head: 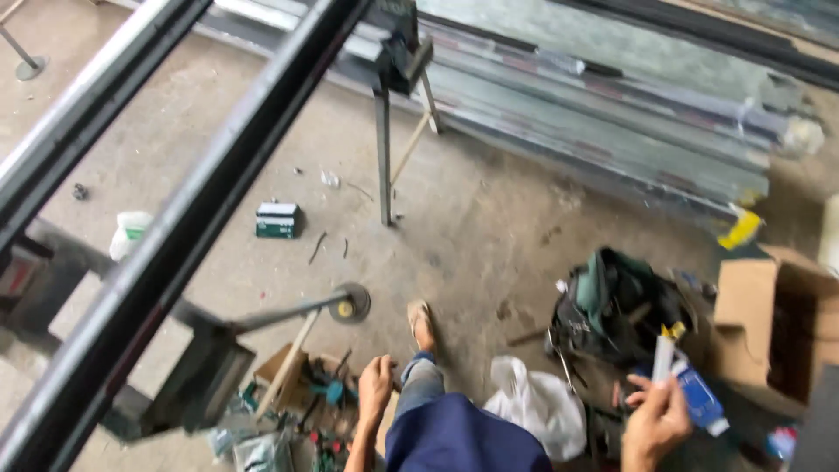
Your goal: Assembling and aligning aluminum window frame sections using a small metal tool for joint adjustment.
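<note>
A slim white plastic tube (pixel 663 358) with a smooth finish is gripped in the right hand (pixel 654 424), just beside a glossy blue and white plastic bottle (pixel 701 400); the left hand (pixel 376 389) is seen bare above knees clad in blue cloth. The floor (pixel 489 218) is made up of rough, matt, stained concrete, over which dark painted metal rails (pixel 175 227) with a dull sheen are laid. Shiny metal sheets (pixel 612 131) wrapped in film, a matt brown cardboard box (pixel 773 319), a crinkled white plastic bag (pixel 537 406) and a dark fabric tool bag (pixel 616 306) are also seen.
</note>
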